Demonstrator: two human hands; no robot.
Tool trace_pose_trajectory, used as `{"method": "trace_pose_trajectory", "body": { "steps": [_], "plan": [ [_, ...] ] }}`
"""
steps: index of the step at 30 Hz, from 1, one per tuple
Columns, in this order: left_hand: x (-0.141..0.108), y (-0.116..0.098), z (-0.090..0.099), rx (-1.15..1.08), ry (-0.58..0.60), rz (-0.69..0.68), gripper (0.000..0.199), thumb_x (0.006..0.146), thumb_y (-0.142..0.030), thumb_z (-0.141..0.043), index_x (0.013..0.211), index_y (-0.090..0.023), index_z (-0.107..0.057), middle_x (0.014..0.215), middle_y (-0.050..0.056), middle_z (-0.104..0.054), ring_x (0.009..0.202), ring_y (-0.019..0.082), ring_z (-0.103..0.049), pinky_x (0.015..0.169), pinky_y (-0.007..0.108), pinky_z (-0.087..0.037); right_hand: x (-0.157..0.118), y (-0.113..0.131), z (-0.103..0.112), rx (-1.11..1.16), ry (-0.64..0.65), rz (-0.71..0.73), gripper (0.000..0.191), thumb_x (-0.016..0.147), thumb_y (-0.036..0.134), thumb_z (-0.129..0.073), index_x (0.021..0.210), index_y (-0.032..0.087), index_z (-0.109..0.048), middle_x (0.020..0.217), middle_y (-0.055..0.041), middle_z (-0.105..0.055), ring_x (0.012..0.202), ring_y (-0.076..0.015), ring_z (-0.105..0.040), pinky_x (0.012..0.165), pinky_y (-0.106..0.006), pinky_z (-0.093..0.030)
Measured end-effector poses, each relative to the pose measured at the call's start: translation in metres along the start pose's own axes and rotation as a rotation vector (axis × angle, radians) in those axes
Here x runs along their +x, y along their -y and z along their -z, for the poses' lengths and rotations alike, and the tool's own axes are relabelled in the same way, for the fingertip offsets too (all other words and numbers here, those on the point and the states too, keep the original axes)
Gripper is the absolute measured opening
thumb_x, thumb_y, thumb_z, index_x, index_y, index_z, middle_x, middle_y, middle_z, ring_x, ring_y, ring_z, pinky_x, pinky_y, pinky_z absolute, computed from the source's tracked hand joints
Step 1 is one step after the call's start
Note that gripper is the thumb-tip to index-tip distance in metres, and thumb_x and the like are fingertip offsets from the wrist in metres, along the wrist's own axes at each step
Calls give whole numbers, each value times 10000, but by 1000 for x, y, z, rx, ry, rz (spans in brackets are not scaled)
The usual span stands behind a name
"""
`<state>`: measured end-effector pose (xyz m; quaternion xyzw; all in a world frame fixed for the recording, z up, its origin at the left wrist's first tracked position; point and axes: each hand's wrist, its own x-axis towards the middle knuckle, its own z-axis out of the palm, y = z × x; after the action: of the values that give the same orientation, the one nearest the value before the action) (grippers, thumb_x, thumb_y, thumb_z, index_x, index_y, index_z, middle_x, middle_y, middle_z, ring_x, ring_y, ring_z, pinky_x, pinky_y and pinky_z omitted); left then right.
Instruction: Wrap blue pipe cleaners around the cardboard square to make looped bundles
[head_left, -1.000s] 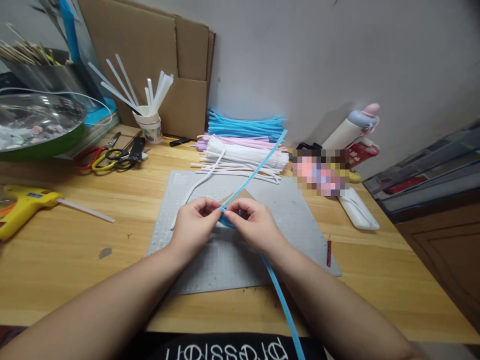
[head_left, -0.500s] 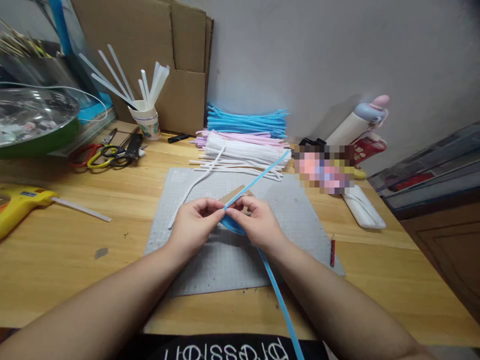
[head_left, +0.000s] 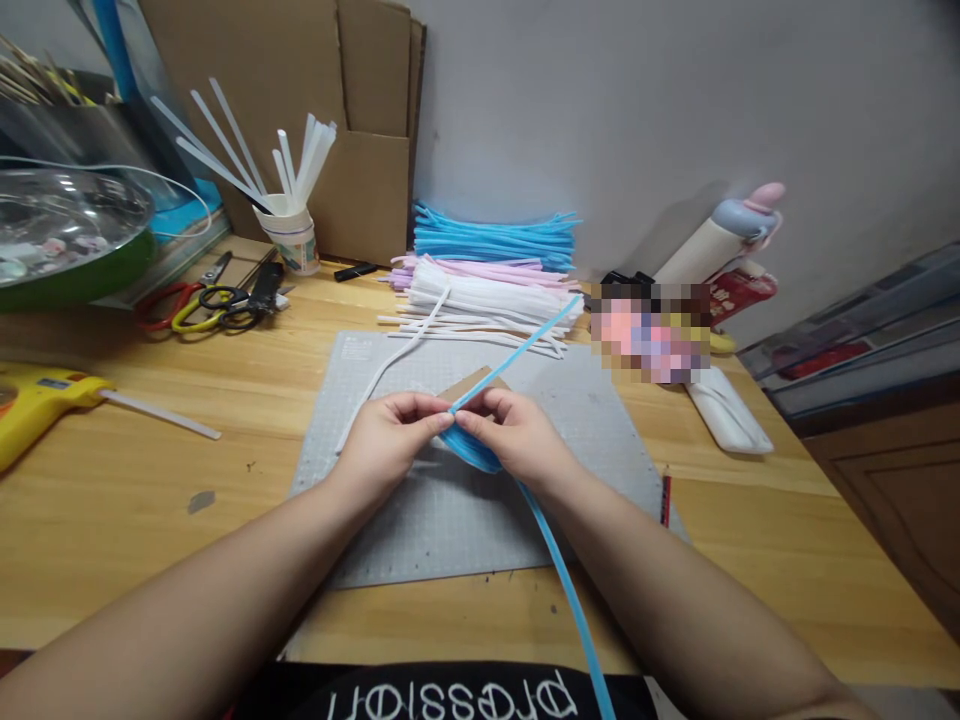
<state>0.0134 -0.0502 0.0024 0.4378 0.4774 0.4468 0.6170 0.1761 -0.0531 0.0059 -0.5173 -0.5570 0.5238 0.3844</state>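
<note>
Both hands meet above the grey cutting mat (head_left: 420, 545). My left hand (head_left: 390, 435) pinches a blue pipe cleaner (head_left: 525, 345) between thumb and finger. Right beside it, my right hand (head_left: 517, 430) is closed on the same blue piece. One blue end slants up to the right, and a long blue strand (head_left: 562, 570) hangs from under my right hand towards the front edge. Below the fingertips shows a curved blue wound part (head_left: 472, 450). A brown cardboard piece (head_left: 466, 384) lies just behind the hands. One white pipe cleaner (head_left: 375, 380) rests left of them.
White (head_left: 480, 300), pink and blue pipe cleaner bundles (head_left: 495, 240) lie at the back. On the left are scissors (head_left: 225, 305), a yellow glue gun (head_left: 52, 400) and a cup of glue sticks (head_left: 292, 240). A pencil (head_left: 666, 500) and a bottle (head_left: 697, 240) are on the right.
The hands keep nearly the same place and grip. More of the curved blue part shows below the fingertips. The view has shifted slightly.
</note>
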Motion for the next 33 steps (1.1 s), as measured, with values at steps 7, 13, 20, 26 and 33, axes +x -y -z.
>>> {"method": "trace_pose_trajectory", "body": {
  "steps": [7,13,20,26,33],
  "plan": [
    [0,1,1,-8,16,-28,172,613,-263,-812,735,-160,-747,692,7,-727,648,117,-625,669,219,-476,-1,0,0,-57,-29,38,249,720,378,-663,781,138,-690,716,-33,-664,668,-151,-576,626,-274,-429],
    [1,4,0,-59,5,-8,213,600,-263,-818,753,-148,-724,703,2,-710,643,111,-619,659,218,-476,-3,5,-3,-101,-32,65,190,745,334,-634,733,145,-657,681,-14,-629,664,-140,-554,613,-258,-418],
    [-2,2,-3,15,-13,-57,223,612,-256,-803,780,-136,-719,691,11,-696,641,124,-615,642,234,-478,-1,3,-3,0,-45,70,157,714,312,-658,728,161,-616,703,-1,-625,654,-123,-551,628,-254,-420],
    [-1,3,-2,10,-29,-40,251,601,-274,-808,793,-136,-723,724,27,-713,659,138,-628,660,248,-489,0,1,-3,-8,-55,67,182,710,331,-665,747,153,-647,718,-13,-639,666,-130,-557,634,-262,-420],
    [-1,2,-1,64,-29,-49,223,598,-309,-807,716,-145,-715,697,24,-706,652,151,-628,663,258,-492,-1,0,-3,-24,-58,50,206,711,342,-671,770,145,-656,742,-31,-653,682,-141,-569,638,-271,-431]
  ]
}}
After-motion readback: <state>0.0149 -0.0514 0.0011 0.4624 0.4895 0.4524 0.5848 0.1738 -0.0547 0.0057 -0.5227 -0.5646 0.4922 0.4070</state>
